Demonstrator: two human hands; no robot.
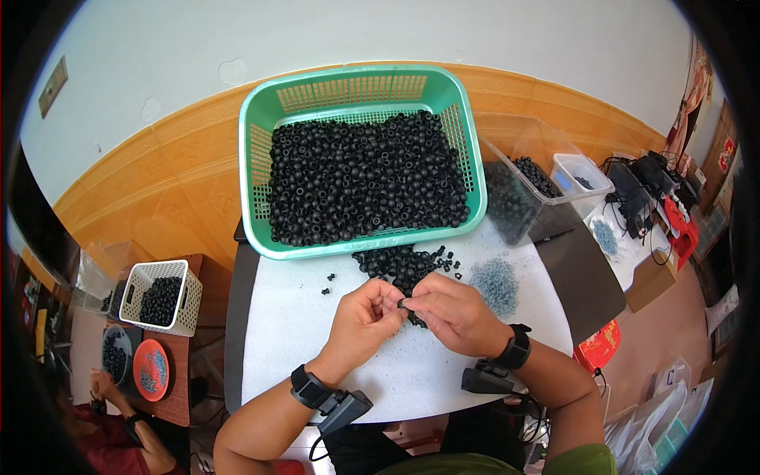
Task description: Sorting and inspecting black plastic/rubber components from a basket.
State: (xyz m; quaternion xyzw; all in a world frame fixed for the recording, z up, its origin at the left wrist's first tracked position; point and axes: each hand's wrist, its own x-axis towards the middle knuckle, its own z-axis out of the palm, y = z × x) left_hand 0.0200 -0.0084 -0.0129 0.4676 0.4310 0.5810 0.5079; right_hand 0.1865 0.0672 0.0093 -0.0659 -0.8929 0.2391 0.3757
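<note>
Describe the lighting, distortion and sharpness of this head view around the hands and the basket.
Head view: even, soft daylight with no harsh glare; faint shadows lie under the left hand and right hand. Fisheye bends the green basket and the white table edges, with black corners at the rim. The centre is sharp; the small black rings blur toward the edges.
</note>
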